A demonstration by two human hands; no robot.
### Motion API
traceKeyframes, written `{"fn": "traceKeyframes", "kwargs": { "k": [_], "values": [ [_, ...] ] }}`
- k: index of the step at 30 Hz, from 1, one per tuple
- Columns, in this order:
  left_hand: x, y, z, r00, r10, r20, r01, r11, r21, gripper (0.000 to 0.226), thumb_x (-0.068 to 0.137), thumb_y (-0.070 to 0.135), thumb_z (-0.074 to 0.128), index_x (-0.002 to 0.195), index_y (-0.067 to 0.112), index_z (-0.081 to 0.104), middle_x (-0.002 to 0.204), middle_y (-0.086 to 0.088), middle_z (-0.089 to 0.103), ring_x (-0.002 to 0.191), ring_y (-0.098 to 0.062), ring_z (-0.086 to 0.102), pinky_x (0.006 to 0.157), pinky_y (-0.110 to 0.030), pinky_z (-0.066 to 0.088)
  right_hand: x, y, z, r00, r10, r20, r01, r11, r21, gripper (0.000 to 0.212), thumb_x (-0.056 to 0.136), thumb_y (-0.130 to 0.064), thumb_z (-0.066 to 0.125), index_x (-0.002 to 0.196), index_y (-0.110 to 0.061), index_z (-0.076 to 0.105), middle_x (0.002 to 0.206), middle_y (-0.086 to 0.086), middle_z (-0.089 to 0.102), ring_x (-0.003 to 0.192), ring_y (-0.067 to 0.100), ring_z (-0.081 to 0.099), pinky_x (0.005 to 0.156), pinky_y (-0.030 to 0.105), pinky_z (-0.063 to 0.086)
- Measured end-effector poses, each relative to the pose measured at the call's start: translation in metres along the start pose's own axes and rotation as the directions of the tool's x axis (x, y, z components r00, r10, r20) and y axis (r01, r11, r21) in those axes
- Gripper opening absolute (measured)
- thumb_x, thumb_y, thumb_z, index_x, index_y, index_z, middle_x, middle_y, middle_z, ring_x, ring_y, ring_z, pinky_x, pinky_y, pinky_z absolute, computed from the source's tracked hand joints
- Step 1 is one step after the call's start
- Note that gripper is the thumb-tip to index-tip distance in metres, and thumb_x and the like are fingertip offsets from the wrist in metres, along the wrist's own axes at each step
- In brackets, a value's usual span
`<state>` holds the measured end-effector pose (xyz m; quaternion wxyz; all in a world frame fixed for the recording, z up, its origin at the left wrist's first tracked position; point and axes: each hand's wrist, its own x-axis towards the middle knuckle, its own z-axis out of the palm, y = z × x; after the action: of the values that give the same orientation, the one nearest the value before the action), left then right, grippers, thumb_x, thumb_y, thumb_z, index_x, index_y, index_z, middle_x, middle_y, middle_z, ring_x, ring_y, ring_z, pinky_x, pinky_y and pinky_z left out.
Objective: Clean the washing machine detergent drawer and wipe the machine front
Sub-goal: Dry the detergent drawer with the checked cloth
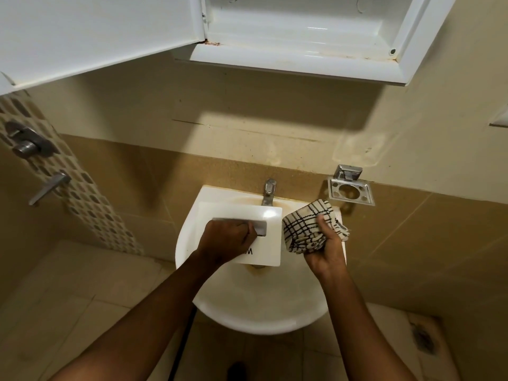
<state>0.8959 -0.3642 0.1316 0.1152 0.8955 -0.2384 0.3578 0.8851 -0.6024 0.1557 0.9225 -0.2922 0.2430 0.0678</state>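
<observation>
One white detergent drawer (236, 213) sits at the centre of the frame, held front panel up over the basin of a white sink (255, 312). The left hand (225, 239) grips the drawer, fingers curled into the recessed handle slot; dark lettering on the panel is partly covered by this hand. The right hand (325, 253), just right of the drawer, is clenched around a bunched black-and-white checked cloth (305, 226); the cloth lies close to the drawer's right edge, and contact cannot be confirmed. A chrome tap (268, 192) stands at the sink's far rim, directly above the drawer in the frame. A chrome wall holder (351, 192) is mounted right of the tap. A white wall cabinet (302, 37) occupies the top of the frame, its door (96, 31) swung open to the upper left. Metal shower fittings (27, 141) appear at the left edge.
</observation>
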Motion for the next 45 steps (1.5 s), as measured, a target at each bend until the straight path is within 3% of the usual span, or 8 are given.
{"fn": "traceKeyframes", "kwargs": {
  "k": [3,12,19,23,27,32,40,45],
  "values": [
    [0.000,0.005,0.001,1.000,0.015,-0.008,-0.015,1.000,-0.011,0.045,0.093,0.030,0.053,0.052,0.013,0.062,0.052,-0.003,0.063,0.040,-0.022,0.057,0.038,-0.028,0.049,-0.003,0.003,-0.002,0.999,0.038,-0.030,-0.039,0.999,-0.027,0.046,0.091,-0.001,0.057,0.136,-0.006,0.051,0.112,0.015,0.068,0.104,0.029,0.064,0.089,0.045,0.053],
    [0.007,0.014,-0.005,0.999,0.012,-0.039,-0.013,1.000,-0.015,0.046,0.091,0.029,0.054,0.048,0.014,0.055,0.044,-0.002,0.056,0.034,-0.021,0.051,0.036,-0.022,0.040,-0.003,0.006,-0.012,0.999,0.036,-0.032,-0.037,0.998,-0.042,0.037,0.094,-0.001,0.053,0.130,-0.010,0.055,0.116,0.013,0.067,0.102,0.029,0.066,0.071,0.042,0.059],
    [0.003,0.014,0.001,1.000,-0.021,0.007,0.022,0.999,-0.032,0.047,0.092,0.029,0.053,0.048,0.014,0.055,0.045,-0.003,0.057,0.035,-0.022,0.051,0.034,-0.028,0.045,0.002,0.011,-0.022,0.987,-0.134,-0.092,0.110,0.967,-0.228,0.039,0.090,0.003,0.058,0.127,-0.009,0.058,0.116,0.013,0.067,0.106,0.032,0.064,0.091,0.051,0.052],
    [0.002,0.013,-0.002,0.999,-0.052,0.018,0.052,0.998,-0.026,0.048,0.092,0.030,0.051,0.047,0.014,0.055,0.044,-0.002,0.056,0.034,-0.022,0.050,0.035,-0.026,0.045,0.005,0.013,-0.023,0.869,-0.488,-0.078,0.286,0.626,-0.725,0.019,0.094,-0.009,0.061,0.111,-0.010,0.067,0.079,0.007,0.062,0.056,0.016,0.055,0.049,0.027,0.048],
    [0.005,0.015,-0.010,0.998,-0.056,0.012,0.056,0.998,-0.013,0.048,0.091,0.029,0.050,0.045,0.014,0.052,0.041,-0.001,0.052,0.032,-0.020,0.047,0.036,-0.021,0.038,0.008,0.015,-0.034,0.692,-0.641,0.332,0.500,0.093,-0.861,0.071,0.068,0.026,0.040,0.122,-0.010,0.068,0.120,0.003,0.069,0.113,0.016,0.061,0.100,0.030,0.049],
    [0.006,0.021,-0.011,0.999,0.015,0.050,-0.015,1.000,-0.006,0.047,0.091,0.030,0.050,0.047,0.015,0.055,0.045,-0.001,0.056,0.035,-0.021,0.051,0.037,-0.024,0.046,0.005,0.010,-0.037,0.588,-0.640,0.494,0.503,-0.188,-0.844,0.081,0.057,0.028,0.041,0.123,-0.011,0.068,0.131,0.005,0.064,0.131,0.021,0.051,0.111,0.035,0.040],
    [0.008,0.028,-0.015,0.985,0.146,0.089,-0.147,0.989,0.008,0.046,0.093,0.031,0.049,0.051,0.016,0.059,0.051,0.000,0.062,0.041,-0.018,0.057,0.043,-0.023,0.049,-0.004,0.013,-0.050,0.588,-0.663,0.463,0.492,-0.160,-0.856,0.080,0.059,0.029,0.041,0.125,-0.007,0.067,0.131,0.008,0.064,0.130,0.022,0.052,0.112,0.028,0.036],
    [0.007,0.032,-0.015,0.928,-0.353,0.122,0.361,0.932,-0.045,0.054,0.093,0.032,0.042,0.044,0.011,0.050,0.040,-0.002,0.049,0.034,-0.022,0.047,0.042,-0.023,0.039,-0.004,0.019,-0.052,0.668,-0.674,0.315,0.491,0.081,-0.868,0.072,0.066,0.026,0.039,0.123,-0.008,0.067,0.124,0.002,0.066,0.120,0.015,0.058,0.104,0.024,0.044]
  ]
}}
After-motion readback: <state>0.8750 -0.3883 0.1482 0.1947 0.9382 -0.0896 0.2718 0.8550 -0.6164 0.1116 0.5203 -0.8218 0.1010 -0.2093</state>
